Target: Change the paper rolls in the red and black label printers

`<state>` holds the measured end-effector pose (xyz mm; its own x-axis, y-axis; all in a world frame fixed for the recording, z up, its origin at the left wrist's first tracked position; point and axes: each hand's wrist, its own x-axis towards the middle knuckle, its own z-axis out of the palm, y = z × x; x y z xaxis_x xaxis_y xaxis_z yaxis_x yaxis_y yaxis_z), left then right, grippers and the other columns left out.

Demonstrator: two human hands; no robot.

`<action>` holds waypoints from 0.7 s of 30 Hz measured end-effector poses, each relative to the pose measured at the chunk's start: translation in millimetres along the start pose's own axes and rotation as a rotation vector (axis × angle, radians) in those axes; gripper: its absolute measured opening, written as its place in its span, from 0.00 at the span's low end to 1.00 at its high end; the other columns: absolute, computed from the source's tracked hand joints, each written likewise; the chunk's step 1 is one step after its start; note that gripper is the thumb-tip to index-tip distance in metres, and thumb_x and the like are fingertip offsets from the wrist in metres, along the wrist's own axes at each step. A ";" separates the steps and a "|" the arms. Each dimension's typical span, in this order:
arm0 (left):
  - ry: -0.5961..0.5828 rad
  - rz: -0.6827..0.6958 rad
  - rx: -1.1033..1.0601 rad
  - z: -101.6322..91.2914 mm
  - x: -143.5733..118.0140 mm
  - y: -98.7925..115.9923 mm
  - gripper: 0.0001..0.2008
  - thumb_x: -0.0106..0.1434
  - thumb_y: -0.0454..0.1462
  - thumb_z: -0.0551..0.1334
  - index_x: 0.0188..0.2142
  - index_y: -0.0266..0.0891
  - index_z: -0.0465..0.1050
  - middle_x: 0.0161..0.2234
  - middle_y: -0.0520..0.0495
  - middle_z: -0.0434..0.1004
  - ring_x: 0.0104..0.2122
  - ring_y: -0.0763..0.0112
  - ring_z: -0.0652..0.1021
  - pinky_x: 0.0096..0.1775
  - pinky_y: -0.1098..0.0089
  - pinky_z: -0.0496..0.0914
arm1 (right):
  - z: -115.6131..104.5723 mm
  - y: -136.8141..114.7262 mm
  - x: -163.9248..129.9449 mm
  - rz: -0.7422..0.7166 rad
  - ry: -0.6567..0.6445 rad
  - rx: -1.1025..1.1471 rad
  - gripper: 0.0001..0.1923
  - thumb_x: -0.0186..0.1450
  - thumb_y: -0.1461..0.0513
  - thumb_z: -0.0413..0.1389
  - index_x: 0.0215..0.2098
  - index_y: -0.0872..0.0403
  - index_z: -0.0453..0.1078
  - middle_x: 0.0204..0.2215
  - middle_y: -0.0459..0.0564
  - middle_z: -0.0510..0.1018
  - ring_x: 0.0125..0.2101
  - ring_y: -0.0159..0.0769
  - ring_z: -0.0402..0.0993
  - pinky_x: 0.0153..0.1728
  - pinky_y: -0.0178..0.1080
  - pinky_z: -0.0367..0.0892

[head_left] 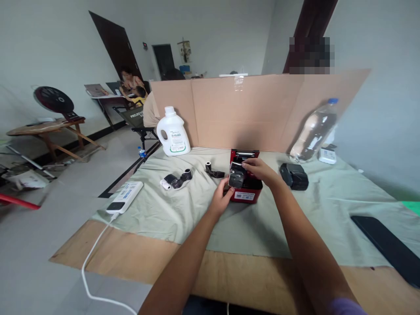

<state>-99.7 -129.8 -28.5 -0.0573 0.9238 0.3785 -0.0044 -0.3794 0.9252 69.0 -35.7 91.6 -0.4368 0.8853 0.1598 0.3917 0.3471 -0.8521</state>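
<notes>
Both my hands hold a glossy black block-like piece (pixel 236 176) above a red box-shaped machine (pixel 257 195). The machine's lid stands raised at the back, and a white label is on its front. My left hand (pixel 222 197) grips the piece at its lower left, fingers closed. From the right, my right hand (pixel 261 169) pinches its upper edge. Left of the machine lies a small roll with a black strip (pixel 215 172). Farther left are a white roll with black film (pixel 177 180). A black bulky object (pixel 294 176) sits to the right of my hands.
A white jug (pixel 173 135) and a large clear bottle (pixel 315 131) stand before a cardboard screen (pixel 243 113). A white power strip (pixel 125 197) with its cable lies at left, a dark phone-shaped slab (pixel 389 245) at right. People sit in the background.
</notes>
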 end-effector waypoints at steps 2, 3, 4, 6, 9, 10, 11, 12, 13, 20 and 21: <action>0.026 0.021 0.056 -0.1 -1.8 3.5 0.23 0.68 0.43 0.60 0.61 0.43 0.64 0.62 0.41 0.68 0.61 0.57 0.70 0.61 0.57 0.66 | -11.0 12.6 2.2 0.036 -0.016 -0.224 0.11 0.64 0.60 0.55 0.35 0.58 0.77 0.26 0.49 0.78 0.26 0.34 0.70 0.28 0.36 0.62; 0.043 0.031 0.096 -0.1 -2.5 5.3 0.25 0.67 0.43 0.61 0.62 0.43 0.63 0.64 0.41 0.66 0.63 0.57 0.68 0.61 0.57 0.66 | -13.4 17.4 3.5 0.053 -0.034 -0.317 0.11 0.65 0.61 0.54 0.35 0.58 0.78 0.27 0.51 0.79 0.27 0.36 0.71 0.30 0.36 0.63; 0.055 0.048 0.145 -0.1 -2.9 7.0 0.26 0.67 0.43 0.61 0.63 0.44 0.62 0.65 0.41 0.63 0.64 0.56 0.66 0.61 0.57 0.66 | -13.9 21.1 4.7 0.066 -0.049 -0.392 0.11 0.65 0.62 0.54 0.36 0.58 0.78 0.29 0.52 0.81 0.29 0.37 0.73 0.32 0.36 0.63; 0.062 0.114 0.286 0.1 -3.1 9.8 0.25 0.67 0.43 0.62 0.62 0.45 0.64 0.67 0.41 0.59 0.66 0.55 0.63 0.62 0.56 0.65 | -10.9 25.9 6.3 0.081 -0.055 -0.481 0.12 0.67 0.62 0.53 0.39 0.58 0.79 0.34 0.55 0.82 0.34 0.39 0.75 0.35 0.37 0.64; 0.038 0.224 0.528 1.1 -3.2 13.2 0.23 0.67 0.44 0.61 0.60 0.46 0.68 0.67 0.42 0.60 0.66 0.54 0.61 0.66 0.51 0.58 | -2.5 28.9 6.8 0.096 -0.034 -0.567 0.12 0.69 0.60 0.53 0.44 0.55 0.78 0.41 0.57 0.82 0.43 0.44 0.75 0.42 0.38 0.65; 0.033 0.246 0.586 1.8 -3.3 14.4 0.22 0.67 0.44 0.61 0.60 0.46 0.69 0.66 0.42 0.62 0.66 0.54 0.62 0.66 0.50 0.56 | -0.1 29.1 6.5 0.102 -0.029 -0.603 0.13 0.70 0.60 0.53 0.46 0.55 0.78 0.43 0.58 0.82 0.46 0.46 0.74 0.45 0.40 0.65; 0.034 0.263 0.628 2.6 -3.4 15.9 0.22 0.67 0.43 0.61 0.59 0.46 0.69 0.66 0.43 0.63 0.65 0.54 0.61 0.66 0.50 0.55 | 1.8 28.8 6.1 0.106 -0.025 -0.641 0.13 0.70 0.59 0.53 0.47 0.54 0.77 0.45 0.59 0.81 0.49 0.49 0.73 0.47 0.42 0.64; 0.040 0.276 0.658 3.5 -3.1 17.9 0.21 0.67 0.43 0.61 0.59 0.46 0.70 0.65 0.43 0.64 0.65 0.54 0.61 0.66 0.50 0.55 | 3.1 28.2 5.7 0.109 -0.026 -0.677 0.14 0.70 0.59 0.53 0.48 0.54 0.77 0.46 0.59 0.81 0.52 0.51 0.71 0.49 0.44 0.63; 0.045 0.287 0.680 4.3 -2.2 20.3 0.20 0.67 0.43 0.60 0.58 0.46 0.71 0.65 0.44 0.65 0.65 0.54 0.61 0.66 0.50 0.54 | 3.9 27.2 5.1 0.110 -0.028 -0.704 0.14 0.70 0.59 0.52 0.49 0.54 0.76 0.47 0.60 0.81 0.53 0.53 0.69 0.51 0.46 0.62; -0.132 0.191 0.715 5.9 40.4 50.9 0.17 0.67 0.39 0.59 0.54 0.50 0.76 0.50 0.47 0.81 0.55 0.56 0.74 0.61 0.54 0.63 | 5.7 14.4 3.6 0.168 -0.092 -0.774 0.14 0.70 0.61 0.50 0.48 0.54 0.76 0.49 0.61 0.80 0.58 0.55 0.64 0.54 0.51 0.59; -0.176 0.144 0.736 5.5 50.4 55.8 0.16 0.66 0.39 0.60 0.51 0.50 0.79 0.47 0.48 0.82 0.52 0.56 0.76 0.60 0.55 0.64 | 6.0 13.2 3.8 0.169 -0.101 -0.782 0.14 0.70 0.61 0.51 0.48 0.54 0.76 0.49 0.61 0.80 0.59 0.55 0.64 0.54 0.52 0.59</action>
<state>-97.3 -104.1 42.3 0.1532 0.8857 0.4382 0.6602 -0.4217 0.6215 67.7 -29.6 78.0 -0.3780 0.9256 -0.0178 0.8960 0.3609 -0.2587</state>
